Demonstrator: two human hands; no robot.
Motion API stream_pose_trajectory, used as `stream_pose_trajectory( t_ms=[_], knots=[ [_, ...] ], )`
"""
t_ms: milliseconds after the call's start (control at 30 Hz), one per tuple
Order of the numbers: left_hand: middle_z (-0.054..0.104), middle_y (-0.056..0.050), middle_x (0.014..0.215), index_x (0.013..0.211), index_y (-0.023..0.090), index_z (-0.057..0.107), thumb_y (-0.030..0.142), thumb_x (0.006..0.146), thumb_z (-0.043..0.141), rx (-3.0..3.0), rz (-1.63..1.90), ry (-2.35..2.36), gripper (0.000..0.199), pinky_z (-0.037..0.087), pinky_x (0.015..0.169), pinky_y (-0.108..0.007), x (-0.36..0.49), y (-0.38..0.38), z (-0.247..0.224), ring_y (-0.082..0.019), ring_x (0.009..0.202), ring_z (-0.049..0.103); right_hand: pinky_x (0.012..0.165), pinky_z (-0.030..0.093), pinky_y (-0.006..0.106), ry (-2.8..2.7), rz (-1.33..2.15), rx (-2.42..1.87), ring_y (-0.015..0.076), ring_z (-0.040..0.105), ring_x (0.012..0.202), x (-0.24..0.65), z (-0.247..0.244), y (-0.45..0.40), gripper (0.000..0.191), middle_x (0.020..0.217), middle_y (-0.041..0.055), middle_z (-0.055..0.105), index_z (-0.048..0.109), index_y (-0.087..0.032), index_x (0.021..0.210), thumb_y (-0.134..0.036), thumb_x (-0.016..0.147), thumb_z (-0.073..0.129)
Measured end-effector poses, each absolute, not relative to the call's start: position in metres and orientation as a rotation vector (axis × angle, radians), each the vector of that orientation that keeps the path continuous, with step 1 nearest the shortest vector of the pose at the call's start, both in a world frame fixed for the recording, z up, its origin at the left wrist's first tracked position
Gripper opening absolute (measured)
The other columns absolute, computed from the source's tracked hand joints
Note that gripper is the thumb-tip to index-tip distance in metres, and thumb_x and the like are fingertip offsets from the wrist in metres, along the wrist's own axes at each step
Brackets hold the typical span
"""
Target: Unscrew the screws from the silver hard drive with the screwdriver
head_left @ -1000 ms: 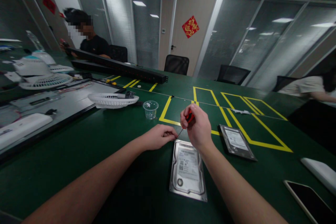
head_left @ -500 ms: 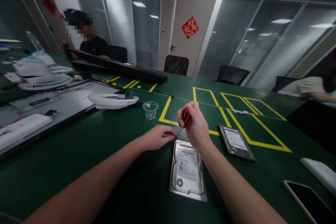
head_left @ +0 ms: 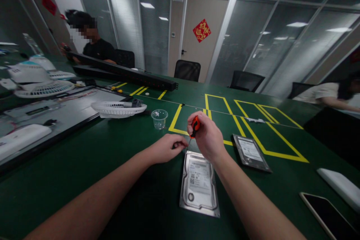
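Note:
A silver hard drive (head_left: 201, 183) lies label up on the green table in front of me. My right hand (head_left: 209, 135) is wrapped round the red and black handle of a screwdriver (head_left: 195, 126). The screwdriver's thin shaft slants down to the drive's far left corner. At that corner, the fingers of my left hand (head_left: 168, 147) are pinched together close to the screwdriver's tip. What they hold, if anything, is hidden. Beyond my left hand stands a small clear plastic cup (head_left: 159, 119) with something small inside.
A second hard drive (head_left: 251, 152) lies to the right, with a phone (head_left: 327, 213) and a white box-like object (head_left: 339, 185) nearer me. White fan parts (head_left: 118, 108) and a large panel (head_left: 70, 120) are at left. Across the table sits a person (head_left: 98, 48) by long black bars (head_left: 126, 75).
More of the screwdriver's handle shows as my right hand has turned slightly. My left hand stays at the drive's corner. The whole view has shifted a little.

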State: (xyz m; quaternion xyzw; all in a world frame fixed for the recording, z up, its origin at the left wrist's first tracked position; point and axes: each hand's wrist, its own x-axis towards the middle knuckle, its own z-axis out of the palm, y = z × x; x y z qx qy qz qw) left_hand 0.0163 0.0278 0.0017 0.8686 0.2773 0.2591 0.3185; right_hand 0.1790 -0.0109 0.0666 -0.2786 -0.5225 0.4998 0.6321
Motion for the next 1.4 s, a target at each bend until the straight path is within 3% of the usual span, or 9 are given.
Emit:
stream_pose_trajectory(
  t_ms=[167, 300, 433, 667, 800, 900, 1133, 1267, 1400],
  knots=[
    [0.074, -0.004, 0.092, 0.101, 0.015, 0.073, 0.014, 0.091, 0.059, 2.286, 0.681, 0.716, 0.018, 0.049, 0.071, -0.025, 0.0166, 0.0272, 0.0016, -0.015, 0.076, 0.065, 0.054, 0.034, 0.024, -1.107, 1.132, -0.654, 0.0094, 0.048, 0.055, 0.1786, 0.0648, -0.0104, 0.025, 0.073, -0.0048, 0.057, 0.052, -0.023, 0.081, -0.043, 0.094, 0.060],
    [0.073, -0.004, 0.089, 0.100, 0.015, 0.074, 0.015, 0.091, 0.058, 2.285, 0.667, 0.734, 0.017, 0.048, 0.069, -0.024, 0.0173, 0.0277, 0.0018, -0.015, 0.074, 0.063, 0.059, 0.038, 0.026, -1.184, 1.149, -0.671, 0.0115, 0.054, 0.063, 0.1816, 0.0675, -0.0110, 0.024, 0.079, -0.0005, 0.064, 0.059, -0.021, 0.084, -0.042, 0.095, 0.058],
    [0.073, -0.003, 0.088, 0.098, 0.016, 0.073, 0.014, 0.091, 0.059, 2.283, 0.668, 0.739, 0.016, 0.047, 0.068, -0.024, 0.0176, 0.0292, 0.0004, -0.014, 0.073, 0.063, 0.059, 0.038, 0.027, -1.232, 1.146, -0.686, 0.0139, 0.054, 0.063, 0.1808, 0.0705, -0.0117, 0.029, 0.066, 0.0008, 0.059, 0.065, -0.019, 0.082, -0.039, 0.098, 0.051],
    [0.073, -0.003, 0.089, 0.100, 0.016, 0.073, 0.011, 0.089, 0.059, 2.301, 0.675, 0.731, 0.019, 0.047, 0.068, -0.024, 0.0167, 0.0294, -0.0011, -0.014, 0.074, 0.063, 0.055, 0.035, 0.026, -1.092, 1.191, -0.648, 0.0114, 0.051, 0.057, 0.1751, 0.0700, -0.0124, 0.016, 0.075, -0.0022, 0.061, 0.057, -0.023, 0.083, -0.035, 0.094, 0.057],
    [0.072, -0.002, 0.087, 0.098, 0.015, 0.074, 0.011, 0.090, 0.059, 2.285, 0.669, 0.737, 0.018, 0.047, 0.068, -0.023, 0.0173, 0.0291, -0.0003, -0.014, 0.073, 0.063, 0.062, 0.042, 0.028, -1.163, 1.149, -0.702, 0.0138, 0.058, 0.066, 0.1765, 0.0728, -0.0124, 0.024, 0.077, 0.0016, 0.064, 0.063, -0.020, 0.081, -0.036, 0.096, 0.053],
    [0.073, -0.003, 0.087, 0.098, 0.015, 0.074, 0.010, 0.089, 0.059, 2.276, 0.666, 0.734, 0.018, 0.048, 0.068, -0.023, 0.0176, 0.0293, -0.0006, -0.014, 0.073, 0.064, 0.059, 0.038, 0.027, -1.199, 1.124, -0.724, 0.0133, 0.053, 0.063, 0.1769, 0.0729, -0.0135, 0.029, 0.067, 0.0006, 0.059, 0.065, -0.019, 0.082, -0.039, 0.098, 0.050],
    [0.074, -0.003, 0.088, 0.099, 0.015, 0.074, 0.009, 0.088, 0.060, 2.264, 0.651, 0.756, 0.019, 0.049, 0.069, -0.024, 0.0176, 0.0286, -0.0001, -0.014, 0.074, 0.065, 0.054, 0.034, 0.025, -1.170, 1.127, -0.715, 0.0106, 0.050, 0.057, 0.1749, 0.0708, -0.0149, 0.023, 0.069, -0.0045, 0.058, 0.053, -0.025, 0.087, -0.045, 0.093, 0.063],
    [0.073, -0.002, 0.085, 0.097, 0.015, 0.074, 0.009, 0.088, 0.060, 2.298, 0.669, 0.738, 0.018, 0.048, 0.068, -0.023, 0.0176, 0.0294, -0.0011, -0.014, 0.072, 0.064, 0.060, 0.041, 0.026, -1.223, 1.139, -0.731, 0.0123, 0.058, 0.067, 0.1761, 0.0728, -0.0135, 0.024, 0.076, -0.0007, 0.063, 0.059, -0.021, 0.084, -0.044, 0.093, 0.062],
    [0.073, -0.003, 0.087, 0.098, 0.015, 0.074, 0.011, 0.089, 0.060, 2.274, 0.655, 0.741, 0.017, 0.048, 0.067, -0.023, 0.0178, 0.0300, -0.0021, -0.014, 0.073, 0.064, 0.057, 0.040, 0.026, -1.220, 1.066, -0.783, 0.0129, 0.054, 0.061, 0.1792, 0.0722, -0.0115, 0.027, 0.065, 0.0000, 0.059, 0.064, -0.020, 0.080, -0.039, 0.096, 0.052]
  ],
)
